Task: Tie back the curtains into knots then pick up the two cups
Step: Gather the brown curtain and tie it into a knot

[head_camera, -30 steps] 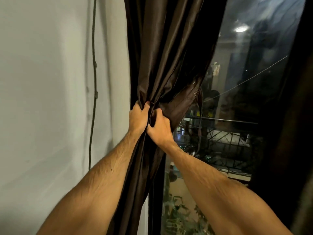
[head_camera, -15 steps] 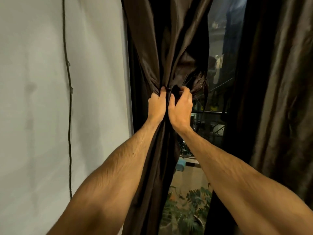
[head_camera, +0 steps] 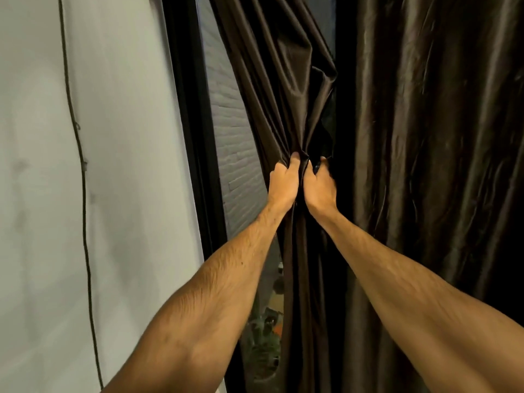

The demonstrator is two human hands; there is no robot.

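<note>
A dark brown satin curtain [head_camera: 278, 89] hangs in front of the window, gathered into a narrow bunch at mid height. My left hand [head_camera: 283, 184] and my right hand [head_camera: 319, 187] sit side by side, both clenched on that bunch, knuckles toward me. Below the hands the cloth falls straight down in a tight column. A second brown curtain [head_camera: 431, 137] hangs loose at the right, touching the gathered one. No cups are in view.
A pale wall [head_camera: 119, 165] with a thin dark cable [head_camera: 82, 171] running down it fills the left. The black window frame [head_camera: 195, 137] stands beside it. Through the glass [head_camera: 235, 154] a brick wall and green plants [head_camera: 263, 344] below show.
Both hands have carried the gathered curtain to the right, away from the wall and up against the second curtain. A strip of window has opened on the left of the bunch.
</note>
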